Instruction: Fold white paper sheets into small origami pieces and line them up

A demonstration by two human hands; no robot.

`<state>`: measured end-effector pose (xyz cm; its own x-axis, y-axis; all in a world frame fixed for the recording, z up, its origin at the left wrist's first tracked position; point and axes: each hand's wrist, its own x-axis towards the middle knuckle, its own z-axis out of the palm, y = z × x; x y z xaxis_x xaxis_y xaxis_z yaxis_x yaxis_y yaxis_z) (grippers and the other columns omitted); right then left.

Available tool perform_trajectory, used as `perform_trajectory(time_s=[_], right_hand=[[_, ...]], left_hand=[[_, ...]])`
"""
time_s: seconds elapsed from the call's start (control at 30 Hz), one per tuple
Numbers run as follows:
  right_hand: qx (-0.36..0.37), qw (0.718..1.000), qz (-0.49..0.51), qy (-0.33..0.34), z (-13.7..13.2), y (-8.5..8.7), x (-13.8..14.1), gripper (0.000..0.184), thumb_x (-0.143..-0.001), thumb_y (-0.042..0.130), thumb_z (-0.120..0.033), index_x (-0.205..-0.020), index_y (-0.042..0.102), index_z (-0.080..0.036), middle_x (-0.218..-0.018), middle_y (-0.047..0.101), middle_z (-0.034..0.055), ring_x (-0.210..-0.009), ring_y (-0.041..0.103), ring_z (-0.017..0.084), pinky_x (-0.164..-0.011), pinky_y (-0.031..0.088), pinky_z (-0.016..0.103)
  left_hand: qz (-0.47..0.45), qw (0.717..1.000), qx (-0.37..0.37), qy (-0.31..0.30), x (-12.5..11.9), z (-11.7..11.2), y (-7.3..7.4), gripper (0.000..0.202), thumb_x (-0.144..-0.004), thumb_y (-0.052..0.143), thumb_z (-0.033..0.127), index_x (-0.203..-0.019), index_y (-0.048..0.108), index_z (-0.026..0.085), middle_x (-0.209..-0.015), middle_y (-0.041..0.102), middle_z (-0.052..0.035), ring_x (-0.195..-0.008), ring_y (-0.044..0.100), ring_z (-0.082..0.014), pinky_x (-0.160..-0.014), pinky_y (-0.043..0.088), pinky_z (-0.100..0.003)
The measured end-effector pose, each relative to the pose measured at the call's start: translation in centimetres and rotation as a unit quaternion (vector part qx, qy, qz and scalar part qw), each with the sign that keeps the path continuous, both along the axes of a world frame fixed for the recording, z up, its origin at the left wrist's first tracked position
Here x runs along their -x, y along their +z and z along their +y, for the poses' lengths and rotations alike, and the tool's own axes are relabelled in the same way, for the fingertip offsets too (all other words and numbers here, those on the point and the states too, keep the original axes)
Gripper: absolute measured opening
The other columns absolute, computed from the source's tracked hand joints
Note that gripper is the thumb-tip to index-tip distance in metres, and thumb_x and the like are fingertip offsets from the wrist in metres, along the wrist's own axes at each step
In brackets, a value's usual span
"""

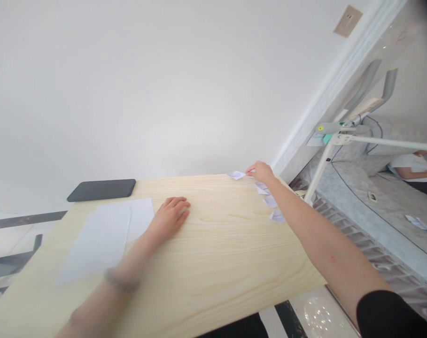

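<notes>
My right hand (pixel 260 172) reaches to the far right of the wooden table (pixel 213 258), its fingertips pinched at the right end of a small folded paper piece (pixel 236 175) by the wall. Nearer to me, several similar folded white pieces (pixel 270 202) form a row along the right side, partly hidden behind my forearm. Resting on the tabletop, my left hand (pixel 169 218) is loosely spread with nothing in it. White paper sheets (pixel 100 234) lie beside that hand, overlapping one another, and my left forearm covers part of them.
A dark flat case or device (pixel 102 189) lies at the table's back left corner, against the white wall (pixel 181 94). To the right stands a metal frame with grey handles (pixel 335 141). Beyond it, a person (pixel 414 166) sits on a grey sofa (pixel 385 197).
</notes>
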<state>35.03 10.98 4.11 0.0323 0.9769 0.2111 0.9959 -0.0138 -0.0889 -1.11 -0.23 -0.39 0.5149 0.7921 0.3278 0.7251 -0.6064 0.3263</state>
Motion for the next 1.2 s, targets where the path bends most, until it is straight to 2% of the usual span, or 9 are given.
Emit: perform_trajectory(time_s=[0.23,0.37,0.53,0.67,0.73,0.83,0.97,1.1,1.2], right_hand=[[0.001,1.000,0.006,0.014,-0.5,-0.5,-0.2,0.021,-0.072,0.058,-0.032,-0.088,0.069,-0.024,-0.086,0.057,0.0058,-0.080,0.052,0.017,-0.073,0.037,0.027],[-0.011,0.999,0.012,0.036,-1.0,-0.7,1.6,0.023,-0.074,0.056,-0.028,-0.094,0.066,-0.025,-0.086,0.055,0.0047,-0.081,0.051,0.017,-0.076,0.037,0.027],[-0.058,0.984,0.064,0.157,-3.7,-1.0,7.0,0.022,-0.075,0.054,-0.023,-0.095,0.064,-0.022,-0.085,0.054,0.0045,-0.084,0.051,0.017,-0.080,0.038,0.029],[-0.044,0.963,0.092,0.248,-6.9,-1.5,12.4,0.022,-0.078,0.051,-0.023,-0.097,0.062,-0.020,-0.093,0.054,0.0057,-0.091,0.050,0.017,-0.085,0.037,0.031],[-0.033,0.957,0.110,0.267,-8.2,-2.1,14.8,0.026,-0.079,0.050,-0.025,-0.103,0.058,-0.020,-0.099,0.052,0.0065,-0.095,0.049,0.017,-0.087,0.037,0.031],[-0.036,0.957,0.143,0.252,-9.5,-3.6,17.6,0.030,-0.081,0.046,-0.025,-0.109,0.054,-0.020,-0.104,0.049,0.0077,-0.098,0.047,0.018,-0.087,0.038,0.032],[-0.057,0.961,0.165,0.216,-10.3,-5.3,19.6,0.028,-0.082,0.045,-0.026,-0.107,0.054,-0.021,-0.107,0.050,0.0089,-0.102,0.044,0.021,-0.089,0.036,0.037],[-0.062,0.954,0.166,0.243,-10.8,-5.6,20.1,0.026,-0.082,0.044,-0.027,-0.104,0.055,-0.022,-0.108,0.050,0.0078,-0.102,0.043,0.021,-0.089,0.036,0.037],[-0.062,0.952,0.171,0.247,-11.0,-5.5,20.0,0.025,-0.082,0.044,-0.026,-0.104,0.056,-0.022,-0.106,0.051,0.0081,-0.101,0.043,0.021,-0.088,0.037,0.037]], left_hand=[[0.007,1.000,0.007,0.007,-0.2,0.0,-0.6,0.035,-0.086,0.035,0.037,-0.111,0.053,0.020,-0.122,0.049,-0.0079,-0.116,0.038,-0.0240,-0.097,0.031,-0.042],[0.034,0.999,0.017,0.017,-0.5,-0.2,-0.8,0.044,-0.085,0.034,0.043,-0.122,0.045,0.022,-0.133,0.039,-0.0067,-0.125,0.029,-0.0255,-0.101,0.024,-0.045],[0.070,0.997,0.016,0.022,-0.7,-0.6,-0.4,0.045,-0.086,0.031,0.043,-0.125,0.042,0.021,-0.135,0.036,-0.0070,-0.126,0.027,-0.0252,-0.102,0.023,-0.045],[0.075,0.997,-0.001,0.015,-0.4,-0.7,-0.1,0.041,-0.086,0.034,0.039,-0.121,0.046,0.020,-0.131,0.042,-0.0082,-0.122,0.033,-0.0246,-0.100,0.027,-0.042],[0.071,0.997,-0.001,0.008,0.2,-0.7,0.2,0.038,-0.086,0.035,0.037,-0.117,0.049,0.021,-0.127,0.045,-0.0081,-0.118,0.038,-0.0237,-0.097,0.031,-0.040],[0.075,0.997,0.016,0.006,1.9,-0.6,0.8,0.034,-0.085,0.036,0.035,-0.110,0.054,0.022,-0.120,0.051,-0.0075,-0.109,0.047,-0.0226,-0.093,0.036,-0.039],[0.100,0.992,0.027,0.075,5.7,-0.3,1.7,0.034,-0.082,0.040,0.039,-0.107,0.056,0.022,-0.119,0.052,-0.0084,-0.109,0.046,-0.0256,-0.093,0.034,-0.042],[0.111,0.976,0.055,0.177,10.1,-0.2,2.7,0.041,-0.077,0.045,0.042,-0.111,0.053,0.021,-0.118,0.052,-0.0099,-0.110,0.045,-0.0281,-0.090,0.035,-0.044],[0.114,0.971,0.115,0.178,12.5,-0.3,2.9,0.039,-0.073,0.050,0.036,-0.110,0.053,0.023,-0.119,0.052,-0.0073,-0.108,0.048,-0.0266,-0.088,0.038,-0.041]])
